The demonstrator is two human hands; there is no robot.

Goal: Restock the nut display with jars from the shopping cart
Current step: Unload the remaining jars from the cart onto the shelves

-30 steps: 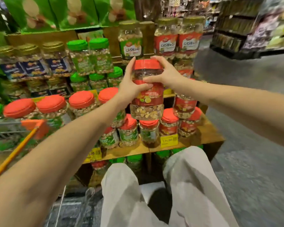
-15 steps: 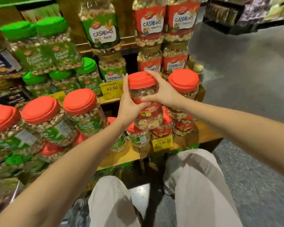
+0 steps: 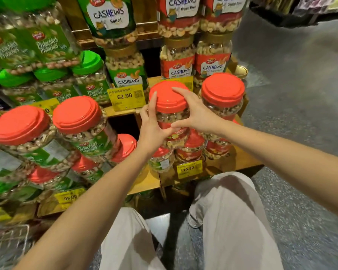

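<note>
Shelves of nut jars fill my view, closer than a second ago, and a corner of the cart shows at lower left. The jar I carry has come down from in front of the cashew jars to the lower tier. It now stands upright just beside a red-lidded neighbour, over the lids of the jars below. Whether its weight rests on them yet I cannot tell, since my hands hide the base. My left hand grips the jar's left side, fingers up along the lid's edge and thumb across the label. My right hand grips from the right, fingers over the lid and thumb meeting the left one in front. I judge this jar almost placed: what remains is to feel it settle, let go and go back to the cart. A tag reading 115.90 hangs below.
</note>
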